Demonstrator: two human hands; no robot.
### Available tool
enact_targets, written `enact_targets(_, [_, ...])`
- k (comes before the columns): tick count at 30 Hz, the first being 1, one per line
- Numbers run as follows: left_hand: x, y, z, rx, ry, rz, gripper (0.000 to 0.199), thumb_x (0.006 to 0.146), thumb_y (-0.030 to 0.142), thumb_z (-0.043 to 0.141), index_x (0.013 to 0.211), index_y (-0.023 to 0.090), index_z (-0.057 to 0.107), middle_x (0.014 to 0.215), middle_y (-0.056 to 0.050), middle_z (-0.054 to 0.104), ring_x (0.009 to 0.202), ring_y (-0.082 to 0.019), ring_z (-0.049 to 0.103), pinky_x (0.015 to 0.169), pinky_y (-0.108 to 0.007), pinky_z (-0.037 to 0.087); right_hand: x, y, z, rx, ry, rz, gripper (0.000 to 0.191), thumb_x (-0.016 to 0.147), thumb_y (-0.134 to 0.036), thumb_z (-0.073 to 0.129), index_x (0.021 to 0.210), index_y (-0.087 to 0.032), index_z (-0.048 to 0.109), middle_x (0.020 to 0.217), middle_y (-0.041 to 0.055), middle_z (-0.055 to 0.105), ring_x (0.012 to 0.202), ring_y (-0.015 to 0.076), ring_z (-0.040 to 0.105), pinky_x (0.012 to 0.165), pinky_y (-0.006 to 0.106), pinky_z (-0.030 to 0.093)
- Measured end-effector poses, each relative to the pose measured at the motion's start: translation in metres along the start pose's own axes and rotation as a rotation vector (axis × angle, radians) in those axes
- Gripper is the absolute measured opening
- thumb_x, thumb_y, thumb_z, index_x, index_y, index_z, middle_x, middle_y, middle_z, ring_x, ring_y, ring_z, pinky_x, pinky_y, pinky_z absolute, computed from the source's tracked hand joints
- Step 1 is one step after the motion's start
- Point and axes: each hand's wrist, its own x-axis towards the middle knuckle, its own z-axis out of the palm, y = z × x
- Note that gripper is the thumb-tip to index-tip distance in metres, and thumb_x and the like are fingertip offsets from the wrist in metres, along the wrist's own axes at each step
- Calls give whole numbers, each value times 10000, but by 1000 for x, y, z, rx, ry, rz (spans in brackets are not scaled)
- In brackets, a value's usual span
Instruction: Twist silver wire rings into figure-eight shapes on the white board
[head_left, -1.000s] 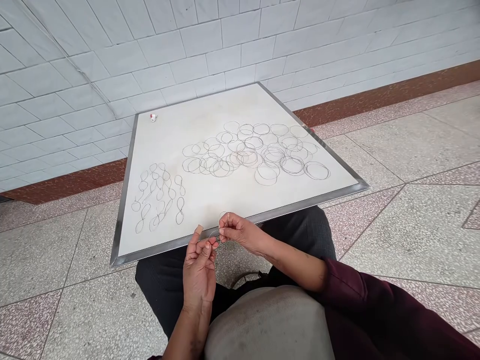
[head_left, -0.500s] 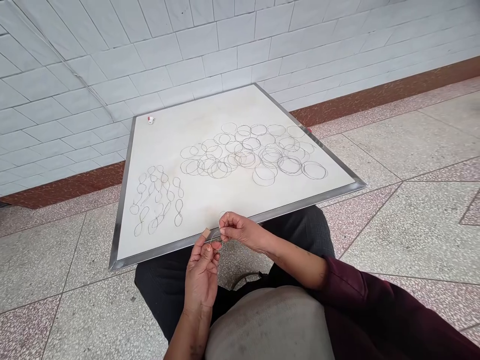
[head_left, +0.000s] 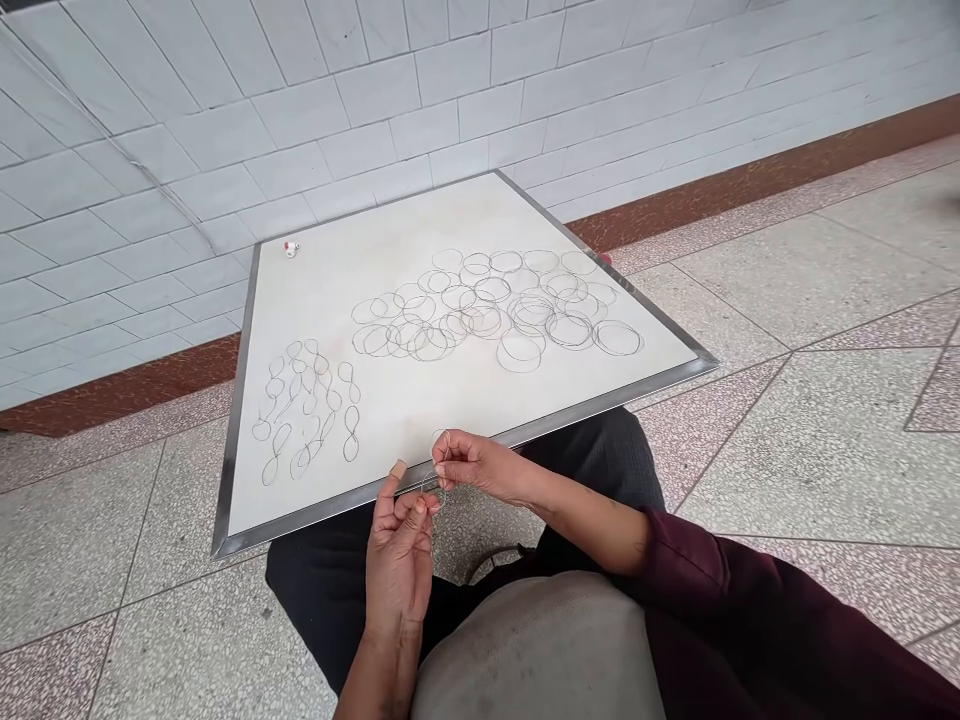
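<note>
A thin wire loop (head_left: 426, 482) is held between my two hands at the near edge of the white table (head_left: 427, 215). My left hand (head_left: 401, 560) pinches its lower end between thumb and fingers, the index finger raised with a tan wrap on its tip. My right hand (head_left: 480, 468) grips the upper part between thumb and fingertips, and the wire shows on both sides of those fingers. Figure-eight wires (head_left: 351, 433) lie in a group on the table's left. Many round wire rings (head_left: 520, 351) overlap in a spread across the middle and right.
A small red and white object (head_left: 291, 249) sits near the table's far left corner. A metal edge strip (head_left: 315, 525) borders the tabletop. Behind stands a tiled wall (head_left: 360, 155). My dark-trousered legs (head_left: 622, 460) are under the near edge.
The camera view has shifted slightly, moving the table a little left in the picture. Both hands keep their hold on the wire, with only small finger movement.
</note>
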Motion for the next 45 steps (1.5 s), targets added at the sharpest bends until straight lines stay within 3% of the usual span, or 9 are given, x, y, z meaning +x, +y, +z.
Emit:
enact_targets(5, [0,-5,1,61,17,29,530,706,222,827,1205,255,650,760,26,682,774,-111,640,834,-251,470,0,-6,-1,-41,-2,-2,208,774,-320,702,834,-192,550,664,-53,550,638,113,541,655,264,422])
enact_targets(13, [-1,-3,2,22,10,-56,446,741,285,803,1164,213,684,861,-45,711,857,-150,647,804,-262,475,-3,-16,-1,-61,-28,-18,234,769,-346,711,834,-198,542,683,-54,546,639,111,531,674,274,441])
enact_targets(24, [0,-6,0,38,34,-7,434,679,245,850,1090,232,710,738,18,663,780,-116,641,805,-242,480,-3,-7,-1,-168,0,-56,85,810,-237,615,835,-205,540,678,-43,581,643,123,547,685,282,440])
enact_targets(28, [-1,-4,-1,42,64,-7,464,682,271,850,1118,230,698,771,-6,690,793,-134,654,805,-263,486,2,-6,1,-182,17,-33,100,799,-259,629,821,-207,546,680,-40,589,647,130,559,703,298,460])
enact_targets(34, [2,9,-19,87,148,29,461,703,331,828,1125,205,691,1025,-98,731,850,-167,668,722,-259,494,43,-10,-3,-273,20,14,99,767,-240,657,811,-197,579,671,-37,604,645,126,603,677,289,506])
enact_targets(40, [6,14,-48,75,276,94,430,630,294,869,1015,186,713,925,-69,734,760,-130,654,677,-227,485,105,-4,-1,-480,53,96,117,722,-155,702,736,-181,589,632,-27,612,560,120,603,529,238,450])
enact_targets(45, [7,15,-53,69,286,96,424,608,293,876,989,187,724,897,-56,728,744,-125,647,669,-229,485,129,-4,9,-667,77,101,175,706,-139,720,783,-198,575,692,-34,641,528,117,600,539,253,386])
